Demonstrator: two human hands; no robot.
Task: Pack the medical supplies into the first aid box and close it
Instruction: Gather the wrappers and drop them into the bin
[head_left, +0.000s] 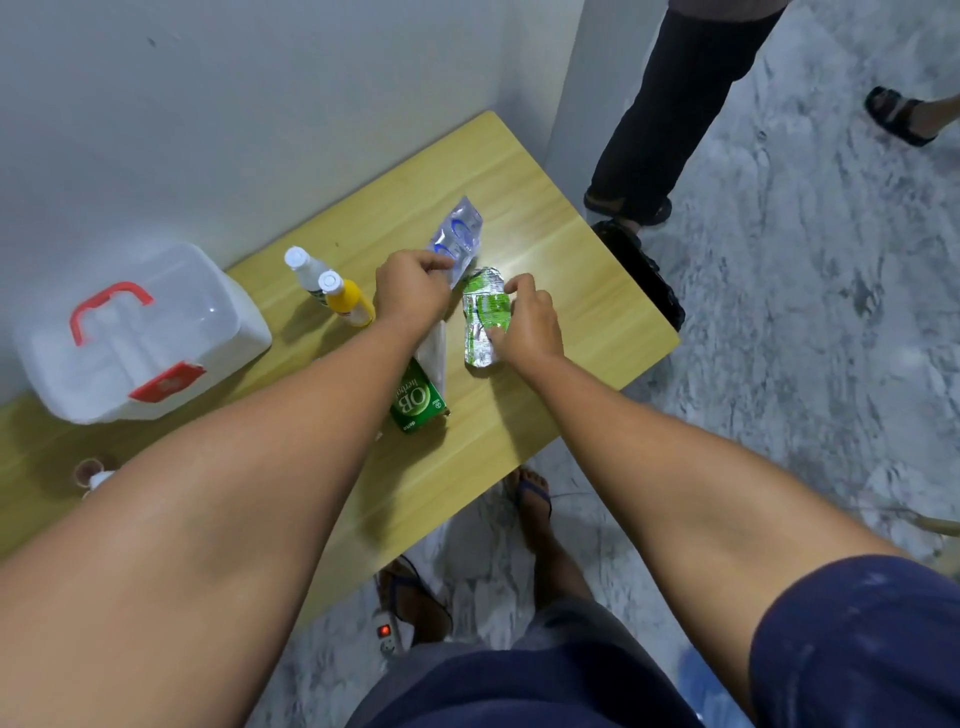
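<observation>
Head view: left hand pinches a clear blue-printed packet. Right hand grips a crinkled green foil strip, lengthwise away from the wearer.

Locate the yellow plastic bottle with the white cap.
Head view, centre-left: the yellow bottle sits on the wooden table, between the white bottle and the left hand.

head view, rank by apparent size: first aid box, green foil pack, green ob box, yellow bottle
1. First aid box, clearly largest.
2. Green foil pack and green OB box: alike, the box partly hidden by the left arm.
3. Yellow bottle, smallest.
</observation>
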